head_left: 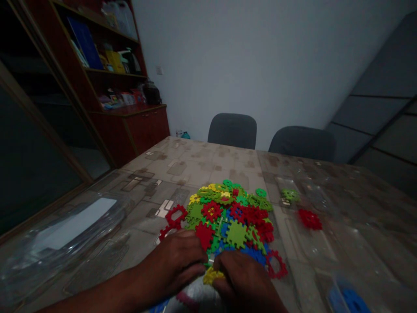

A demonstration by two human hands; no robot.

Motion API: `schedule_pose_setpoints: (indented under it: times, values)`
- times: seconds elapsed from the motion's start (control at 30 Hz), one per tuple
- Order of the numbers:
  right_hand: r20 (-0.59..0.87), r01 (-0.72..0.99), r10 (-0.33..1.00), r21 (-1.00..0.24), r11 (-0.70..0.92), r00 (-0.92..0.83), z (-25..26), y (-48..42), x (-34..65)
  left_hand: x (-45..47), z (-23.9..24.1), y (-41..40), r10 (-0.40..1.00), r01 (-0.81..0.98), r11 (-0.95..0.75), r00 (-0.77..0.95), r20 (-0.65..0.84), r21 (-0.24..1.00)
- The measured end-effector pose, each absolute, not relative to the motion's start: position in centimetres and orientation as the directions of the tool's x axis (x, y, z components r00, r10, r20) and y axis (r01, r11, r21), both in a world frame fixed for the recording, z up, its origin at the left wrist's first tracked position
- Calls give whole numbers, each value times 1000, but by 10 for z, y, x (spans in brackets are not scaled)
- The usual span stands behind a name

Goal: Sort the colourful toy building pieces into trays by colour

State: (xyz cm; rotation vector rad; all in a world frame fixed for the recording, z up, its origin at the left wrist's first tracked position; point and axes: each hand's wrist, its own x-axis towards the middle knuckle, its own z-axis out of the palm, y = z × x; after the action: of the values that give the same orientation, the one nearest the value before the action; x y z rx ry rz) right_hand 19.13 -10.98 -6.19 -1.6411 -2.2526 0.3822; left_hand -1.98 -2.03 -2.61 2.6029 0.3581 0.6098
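A heap of flat plastic gear-shaped pieces in red, green, yellow and blue, with a light green square piece near its middle, lies in front of me. At the heap's near edge my right hand is closed, pinching a yellow gear piece between thumb and fingers. My left hand is curled beside it, its fingertips close to the yellow piece; what they grip, if anything, is hidden. Under both hands lies a clear plastic bag with a dark pink piece showing in it.
On the right, clear plastic trays hold a green piece, a red gear piece and blue pieces. At left lies clear packaging with a white card. Two grey chairs stand behind the table, and a wooden cabinet stands back left.
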Motion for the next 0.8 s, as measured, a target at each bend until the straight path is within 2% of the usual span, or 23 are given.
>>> schedule_pose_setpoints:
  times: [0.1,0.23,0.43,0.67,0.8]
  values:
    - [153,878,959,-387,281,-240,-60,-113,186,-21,-21,-19,326,144,-868,886,328,475]
    - [130,884,947,-342,320,-293,-45,-113,190,-26,-22,-16,370,189,-844,883,290,502]
    - [-56,867,963,-450,212,-264,-31,-108,199,-27,-30,-18,466,229,-805,816,343,548]
    - [5,837,980,-520,171,-197,-41,-110,193,-23,-33,-29,509,222,-700,822,256,679]
    - [-23,857,976,-483,179,-217,-41,-109,194,-26,-32,-24,472,232,-717,855,213,657]
